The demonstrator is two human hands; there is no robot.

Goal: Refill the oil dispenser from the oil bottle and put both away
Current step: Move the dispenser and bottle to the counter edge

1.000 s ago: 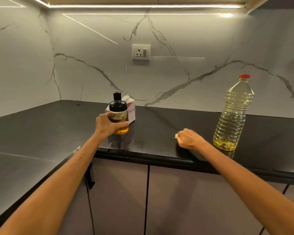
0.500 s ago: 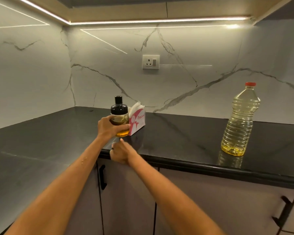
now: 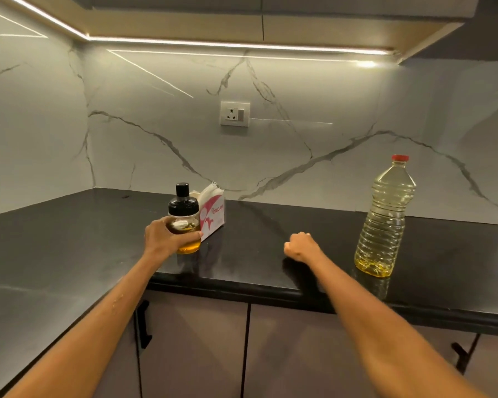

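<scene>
A small glass oil dispenser (image 3: 184, 219) with a black lid and spout stands on the black counter (image 3: 69, 242), with amber oil in its lower part. My left hand (image 3: 164, 239) is wrapped around its body. A tall clear plastic oil bottle (image 3: 385, 219) with a red cap stands upright to the right, filled with pale oil. My right hand (image 3: 301, 247) is a closed fist resting on the counter between the two, holding nothing that I can see.
A pink-and-white tissue box (image 3: 213, 216) sits right behind the dispenser, touching it. A wall socket (image 3: 235, 113) is on the marble backsplash. Lower cabinet doors with black handles (image 3: 144, 326) are below the counter edge. Overhead cabinets hang above.
My right hand went from the counter's front edge near the dispenser back to the right, onto the counter. My left hand stayed on the dispenser. The camera tilted up.
</scene>
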